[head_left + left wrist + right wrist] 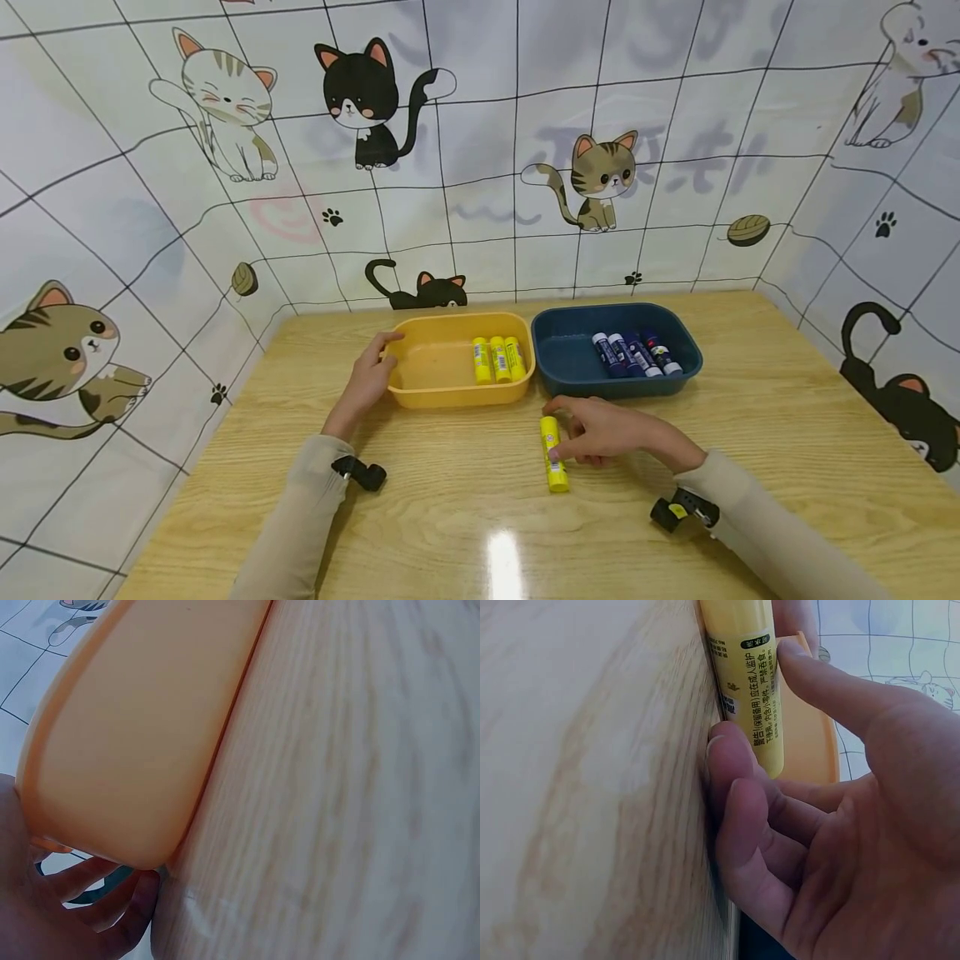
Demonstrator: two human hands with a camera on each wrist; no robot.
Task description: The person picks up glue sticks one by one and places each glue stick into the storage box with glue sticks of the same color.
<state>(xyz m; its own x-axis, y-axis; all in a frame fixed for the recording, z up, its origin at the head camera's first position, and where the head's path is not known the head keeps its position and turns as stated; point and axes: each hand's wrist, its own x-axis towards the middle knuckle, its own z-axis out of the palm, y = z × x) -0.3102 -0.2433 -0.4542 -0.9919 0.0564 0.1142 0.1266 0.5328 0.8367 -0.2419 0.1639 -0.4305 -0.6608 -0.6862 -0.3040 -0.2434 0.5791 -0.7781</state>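
Note:
On the table in front of the two bins lies a yellow glue stick (553,467) with printed text on its label. My right hand (603,429) pinches it, the thumb on its side and the fingers bent around it, knuckles low over the wood. The right wrist view shows the glue stick (742,682) between thumb and fingers. At the left end of the yellow bin (450,398), my left hand (367,379) holds the rim. Seen from the left wrist, its fingers (124,919) curl at the bin's outer end wall.
Several yellow glue sticks (500,360) stand side by side at the right end of the yellow bin. Beside it, a dark blue bin (558,337) contains several dark blue and white glue sticks (637,354). A white cat-print curtain (480,167) encloses the table's (420,500) back and sides.

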